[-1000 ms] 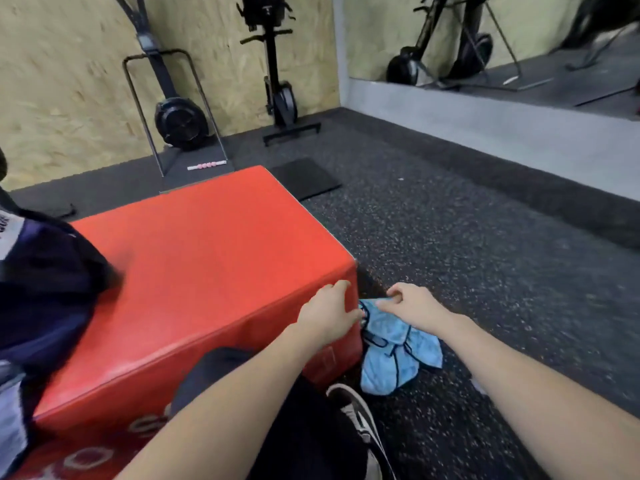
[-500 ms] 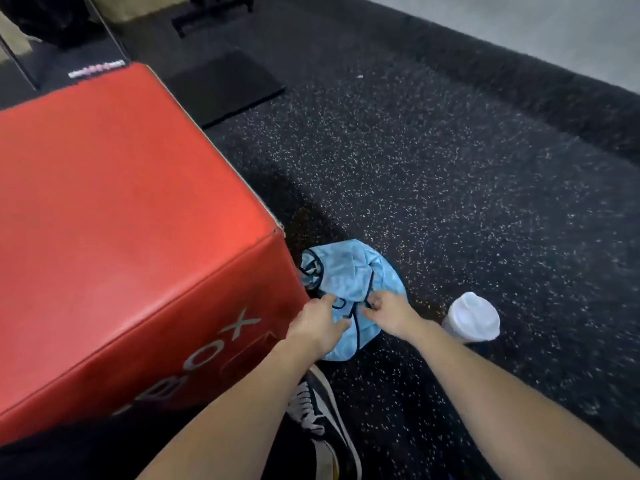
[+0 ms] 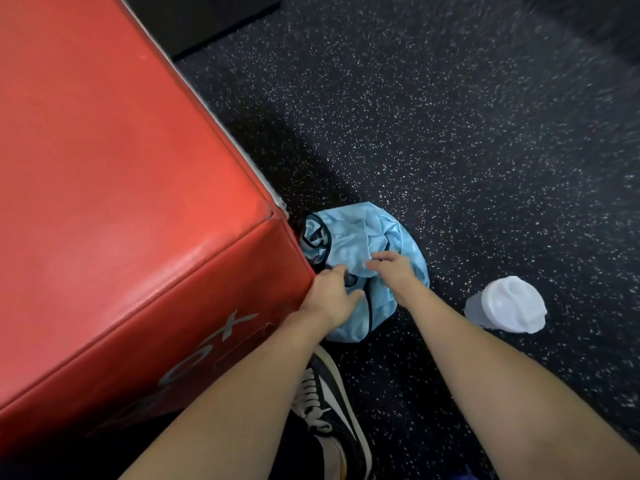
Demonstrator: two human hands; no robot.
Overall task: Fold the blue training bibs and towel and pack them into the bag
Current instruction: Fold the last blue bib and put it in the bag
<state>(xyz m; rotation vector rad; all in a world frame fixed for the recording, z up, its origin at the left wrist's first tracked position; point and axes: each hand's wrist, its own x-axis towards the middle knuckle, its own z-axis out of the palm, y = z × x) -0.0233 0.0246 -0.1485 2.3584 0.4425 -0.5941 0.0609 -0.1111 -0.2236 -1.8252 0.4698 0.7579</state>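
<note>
Gathering the crumpled bibs off the floor beside the red box

Get both hands on separate edges of the blue bibs before you lift, so the bundle opens flat rather than twisting; your left hand rests on the near side with fingers loosely curled, your right hand lies on top with fingers spread, and I cannot tell if either pinches cloth. The pale blue, dark-trimmed heap lies on the floor, touching the red box at its corner.
</note>
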